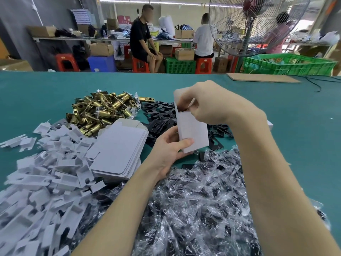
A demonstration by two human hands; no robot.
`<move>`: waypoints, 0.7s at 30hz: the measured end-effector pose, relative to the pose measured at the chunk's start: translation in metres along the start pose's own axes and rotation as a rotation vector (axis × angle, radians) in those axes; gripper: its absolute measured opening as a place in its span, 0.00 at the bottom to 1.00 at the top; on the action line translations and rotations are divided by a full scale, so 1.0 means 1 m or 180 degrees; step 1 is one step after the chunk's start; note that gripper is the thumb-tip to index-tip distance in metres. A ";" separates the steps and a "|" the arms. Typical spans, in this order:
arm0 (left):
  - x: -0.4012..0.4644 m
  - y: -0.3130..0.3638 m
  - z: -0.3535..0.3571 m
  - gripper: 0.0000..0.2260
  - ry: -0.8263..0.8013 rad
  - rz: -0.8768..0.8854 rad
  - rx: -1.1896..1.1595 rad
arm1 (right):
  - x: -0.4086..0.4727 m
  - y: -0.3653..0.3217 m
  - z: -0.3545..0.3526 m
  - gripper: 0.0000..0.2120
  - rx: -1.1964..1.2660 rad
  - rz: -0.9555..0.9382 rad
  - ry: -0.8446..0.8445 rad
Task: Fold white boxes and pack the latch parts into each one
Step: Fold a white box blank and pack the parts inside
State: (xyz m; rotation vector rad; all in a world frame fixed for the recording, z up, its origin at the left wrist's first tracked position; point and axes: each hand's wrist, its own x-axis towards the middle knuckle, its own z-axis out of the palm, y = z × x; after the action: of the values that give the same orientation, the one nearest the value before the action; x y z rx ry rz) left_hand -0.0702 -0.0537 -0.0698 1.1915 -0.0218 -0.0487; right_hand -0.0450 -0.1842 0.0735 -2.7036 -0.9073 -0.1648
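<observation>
1. White folded cardboard box (191,132) held upright above the green table (295,111); left hand (169,146) grips its lower end.
2. Right hand (204,104) pinches at the open top, likely seating parts; next: tuck the flap.
3. Contents hidden by fingers.

The surface (46,89) is looking like matt teal cloth. The latches (97,109) are gleaming as glossy brass-coloured metal, the strike plates (158,112) showing matt black. The flat box blanks (118,150) and the folded box (191,132) are appearing as smooth matt white card. The small bags (193,200) are glinting as crinkled clear plastic.
</observation>
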 end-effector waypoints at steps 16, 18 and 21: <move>0.004 0.000 -0.005 0.16 0.0215 -0.0205 -0.0428 | 0.004 0.004 0.006 0.10 0.0714 -0.0069 0.1385; 0.004 0.001 -0.004 0.16 0.0259 -0.0246 -0.0356 | 0.003 0.007 0.005 0.09 0.0742 -0.0009 0.1425; 0.000 0.004 0.000 0.18 0.0311 -0.0314 -0.0272 | 0.003 0.001 0.007 0.08 0.0749 -0.0118 0.1332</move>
State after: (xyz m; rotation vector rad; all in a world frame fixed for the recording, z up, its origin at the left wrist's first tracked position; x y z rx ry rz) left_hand -0.0699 -0.0519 -0.0658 1.1078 0.1238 -0.0775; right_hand -0.0416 -0.1810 0.0672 -2.3117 -0.7912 -0.5689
